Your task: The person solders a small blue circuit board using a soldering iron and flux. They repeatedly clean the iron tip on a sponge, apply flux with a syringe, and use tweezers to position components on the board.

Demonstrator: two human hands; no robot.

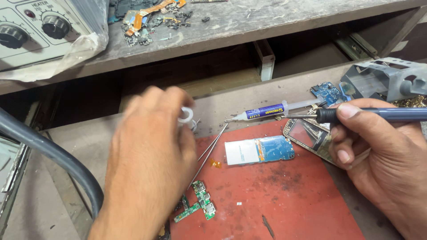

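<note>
A: What does each grip show?

B: The right hand (378,155) is closed pen-fashion around a blue-handled soldering iron with a black collar (351,114), its metal tip pointing left, level above the bench, which judged from the hold keeps the hot end off the work. The left hand (149,155), blurred, pinches a small white plastic ring-shaped piece (185,116) between fingertips; what the piece is cannot be told.

A: And just beyond the grips?

B: Near the iron's tip lies a clear syringe with a blue label (262,111), nozzle leftward. Under the right hand sits a dark phone frame with a glossy screen opening (307,133). On the red rubber work mat (284,195) rests a blue circuit board with a white panel (259,151), central and within reach of both hands. Slim metal tweezers (213,144) lie slanted beside it, and a small green circuit board (203,200) lies nearer the left wrist.

A: Farther out?

B: A grey control unit with black knobs (35,31) stands on the wooden shelf (249,26), and a thick grey hose (53,155) curves at left
</note>
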